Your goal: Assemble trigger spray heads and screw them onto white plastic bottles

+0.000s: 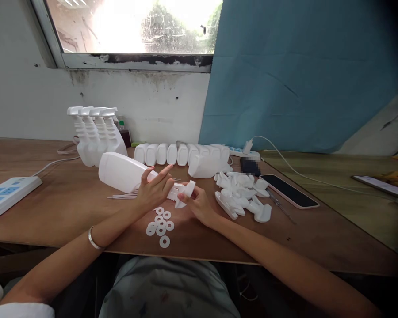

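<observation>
My right fingers (187, 199) are clamped on a white spray head (189, 187), the thumb on its near side; the other fingertips are hidden behind it. My left fingers (162, 175) lie across the neck end of a white bottle (121, 171), some stretched out and apart, others curled. My palm and the back of the hand hide the contact, so I cannot tell whether they are closed on it. The bottle slants over the middle of the counter (69, 207), its base toward the left edge and its neck meeting the head; whether the two are joined I cannot make out.

Just under my hands, toward the front edge, white washers (164, 241) lie loose, some overlapping. Thin tubes (119, 196) stick out from under the bottle, their other ends covered. To the right is a heap of heads (240, 194), too tangled to count, with a phone (290, 191) beside it near the right edge. Along the back edge lies a row of bottles (171, 154), partly hidden behind one another; left of it stand four capped sprayers (99, 137). The power strip (9, 194) at the left edge is cut off by the view, and a dark item (250, 167) behind the heap is blurred out.
</observation>
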{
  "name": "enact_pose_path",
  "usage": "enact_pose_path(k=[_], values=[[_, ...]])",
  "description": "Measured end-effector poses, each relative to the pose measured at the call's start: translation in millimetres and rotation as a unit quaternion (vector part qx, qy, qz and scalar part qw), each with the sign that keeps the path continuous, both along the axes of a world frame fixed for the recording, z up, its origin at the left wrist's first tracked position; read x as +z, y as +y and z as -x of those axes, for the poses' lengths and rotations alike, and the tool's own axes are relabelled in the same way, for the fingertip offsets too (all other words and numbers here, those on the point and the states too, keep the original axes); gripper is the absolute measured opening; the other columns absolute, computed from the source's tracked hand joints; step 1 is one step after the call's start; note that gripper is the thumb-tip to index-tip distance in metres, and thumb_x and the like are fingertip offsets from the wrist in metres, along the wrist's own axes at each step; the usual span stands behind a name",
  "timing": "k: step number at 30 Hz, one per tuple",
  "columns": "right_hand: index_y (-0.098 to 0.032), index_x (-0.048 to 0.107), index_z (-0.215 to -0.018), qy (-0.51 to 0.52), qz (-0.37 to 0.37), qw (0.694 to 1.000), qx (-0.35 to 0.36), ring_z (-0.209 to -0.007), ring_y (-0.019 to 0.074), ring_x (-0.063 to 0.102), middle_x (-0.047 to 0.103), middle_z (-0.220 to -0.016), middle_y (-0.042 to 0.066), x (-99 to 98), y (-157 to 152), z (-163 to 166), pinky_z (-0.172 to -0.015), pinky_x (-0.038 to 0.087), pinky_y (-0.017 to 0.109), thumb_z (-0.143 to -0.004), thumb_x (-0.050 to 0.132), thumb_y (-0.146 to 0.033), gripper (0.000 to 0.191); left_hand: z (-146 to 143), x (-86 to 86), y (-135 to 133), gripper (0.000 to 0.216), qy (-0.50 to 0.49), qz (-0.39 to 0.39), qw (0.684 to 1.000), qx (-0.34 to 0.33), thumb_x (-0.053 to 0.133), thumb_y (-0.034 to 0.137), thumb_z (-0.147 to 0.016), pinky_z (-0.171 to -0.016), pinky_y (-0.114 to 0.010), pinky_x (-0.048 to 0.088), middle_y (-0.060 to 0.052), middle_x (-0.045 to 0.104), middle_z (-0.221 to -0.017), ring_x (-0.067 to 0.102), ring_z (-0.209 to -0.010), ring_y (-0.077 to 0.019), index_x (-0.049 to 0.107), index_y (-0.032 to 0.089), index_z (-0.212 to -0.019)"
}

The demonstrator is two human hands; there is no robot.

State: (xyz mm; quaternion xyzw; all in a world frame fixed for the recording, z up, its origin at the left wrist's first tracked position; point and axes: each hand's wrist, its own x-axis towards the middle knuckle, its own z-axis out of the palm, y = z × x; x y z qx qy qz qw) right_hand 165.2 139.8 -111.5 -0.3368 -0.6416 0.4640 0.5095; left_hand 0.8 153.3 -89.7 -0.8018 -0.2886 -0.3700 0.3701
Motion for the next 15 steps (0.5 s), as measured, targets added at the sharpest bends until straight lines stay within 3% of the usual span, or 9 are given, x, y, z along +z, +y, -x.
enact_pose_path(k=[3,8,12,15], values=[[-0.019,0.053,-0.093,0.04,0.02,0.999,0.031,-0.074,0.0163,0.06,0.063,-0.083,0.003,-1.8,1.0,-0.4,-0.065,0.05,0.029,-0.068,0.055,-0.057,0.046,10.8,3.4,6.9,0.018,-0.046,0.01,0.999,0.006,0.039,0.004,-0.075,-0.098,-0.039,0.012,-0.001,0.065,-0.079,0.054,-0.107,-0.0178,0.048,0.019,-0.078],[-0.019,0.05,-0.088,0.07,0.054,0.995,0.036,-0.066,0.0143,0.061,0.065,-0.078,0.004,0.7,1.1,-0.6,-0.059,0.051,0.029,-0.073,0.051,-0.055,0.04,42.8,23.8,25.7,0.034,-0.159,0.056,0.985,0.041,0.051,0.016,-0.063,-0.091,-0.041,0.022,-0.008,0.058,-0.104,0.051,-0.105,-0.0256,0.046,0.019,-0.097],[-0.019,0.05,-0.083,0.058,0.061,0.996,0.037,-0.058,0.0118,0.058,0.064,-0.07,0.003,1.6,0.5,0.1,-0.052,0.048,0.024,-0.075,0.05,-0.054,0.036,77.8,52.4,42.5,0.04,-0.313,0.084,0.944,0.066,0.062,0.018,-0.053,-0.077,-0.034,0.035,-0.006,0.053,-0.093,0.052,-0.089,-0.0242,0.044,0.017,-0.088],[-0.018,0.05,-0.082,0.051,0.054,0.997,0.037,-0.055,0.0106,0.056,0.064,-0.067,0.002,0.8,1.1,-0.2,-0.05,0.046,0.023,-0.076,0.048,-0.053,0.035,108.4,72.7,55.1,0.042,-0.385,0.124,0.914,0.033,0.066,0.014,-0.05,-0.074,-0.03,0.039,-0.003,0.053,-0.087,0.05,-0.08,-0.0178,0.044,0.014,-0.086]])
